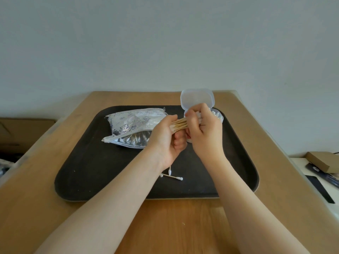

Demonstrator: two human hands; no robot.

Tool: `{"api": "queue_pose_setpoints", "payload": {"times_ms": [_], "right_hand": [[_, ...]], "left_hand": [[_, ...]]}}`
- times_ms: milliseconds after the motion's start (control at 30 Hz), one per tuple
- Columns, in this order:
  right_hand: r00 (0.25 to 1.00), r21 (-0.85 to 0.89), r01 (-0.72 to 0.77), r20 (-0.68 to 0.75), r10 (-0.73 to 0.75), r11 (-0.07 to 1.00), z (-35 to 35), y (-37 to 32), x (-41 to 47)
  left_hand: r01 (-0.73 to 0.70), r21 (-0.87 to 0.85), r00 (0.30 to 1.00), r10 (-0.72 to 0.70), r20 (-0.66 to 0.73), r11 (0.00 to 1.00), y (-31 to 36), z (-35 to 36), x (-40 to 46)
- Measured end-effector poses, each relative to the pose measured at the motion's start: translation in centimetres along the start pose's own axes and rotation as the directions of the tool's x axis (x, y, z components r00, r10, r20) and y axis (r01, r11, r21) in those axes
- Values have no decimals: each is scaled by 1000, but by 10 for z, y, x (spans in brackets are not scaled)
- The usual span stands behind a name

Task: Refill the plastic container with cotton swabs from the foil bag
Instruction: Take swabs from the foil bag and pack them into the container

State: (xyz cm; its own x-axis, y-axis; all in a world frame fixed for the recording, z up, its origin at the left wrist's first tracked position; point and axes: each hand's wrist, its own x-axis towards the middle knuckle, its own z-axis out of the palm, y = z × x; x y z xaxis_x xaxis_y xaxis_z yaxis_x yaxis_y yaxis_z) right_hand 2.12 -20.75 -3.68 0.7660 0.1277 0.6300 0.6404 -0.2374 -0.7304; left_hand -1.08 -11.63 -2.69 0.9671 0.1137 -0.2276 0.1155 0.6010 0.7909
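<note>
A bundle of wooden-stick cotton swabs (180, 124) is held between both hands above the black tray (95, 167). My left hand (167, 140) grips one end of the bundle and my right hand (203, 129) grips the other end. Just behind my right hand stands the translucent plastic container (218, 116), its lid (197, 98) flipped up, with swab tips showing inside. The silver foil bag (132, 125) lies on the tray to the left, its mouth open toward me with several swabs inside. Two loose swabs (172, 176) lie on the tray below my left wrist.
The tray sits on a wooden table (165, 226) against a pale wall. A cardboard box (322, 161) and dark items lie on a white surface to the right. Brown cardboard shows at the far left.
</note>
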Motion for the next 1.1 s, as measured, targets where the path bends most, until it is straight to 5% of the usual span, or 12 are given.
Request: {"api": "queue_pose_setpoints", "payload": {"times_ms": [133, 300, 400, 467, 667, 833, 933, 1100], "right_hand": [[980, -16, 45, 194, -41, 999, -23, 2, 13], [1000, -219, 0, 24, 5, 976, -55, 24, 66], [990, -385, 82, 136, -31, 919, -59, 34, 92], [955, -449, 237, 271, -121, 862, -50, 37, 98], [788, -492, 531, 586, -189, 690, -20, 58, 90], [629, -451, 625, 774, -69, 637, -29, 71, 80], [605, -400, 638, 789, -108, 659, -33, 73, 77], [563, -501, 715, 826, 23, 489, -32, 66, 72]], "left_hand": [[-130, 387, 988, 152, -29, 913, 8, 7, 11], [-287, 878, 900, 422, 110, 382, 11, 8, 40], [-257, 965, 910, 347, 225, 48, 11, 2, 54], [-226, 973, 922, 313, 228, -44, 8, -2, 63], [-251, 968, 886, 396, 242, -31, 3, -7, 68], [-287, 958, 879, 395, 268, -11, 4, -7, 70], [-305, 952, 881, 382, 278, 9, 5, -9, 71], [-298, 954, 881, 375, 289, -36, 7, -9, 73]]}}
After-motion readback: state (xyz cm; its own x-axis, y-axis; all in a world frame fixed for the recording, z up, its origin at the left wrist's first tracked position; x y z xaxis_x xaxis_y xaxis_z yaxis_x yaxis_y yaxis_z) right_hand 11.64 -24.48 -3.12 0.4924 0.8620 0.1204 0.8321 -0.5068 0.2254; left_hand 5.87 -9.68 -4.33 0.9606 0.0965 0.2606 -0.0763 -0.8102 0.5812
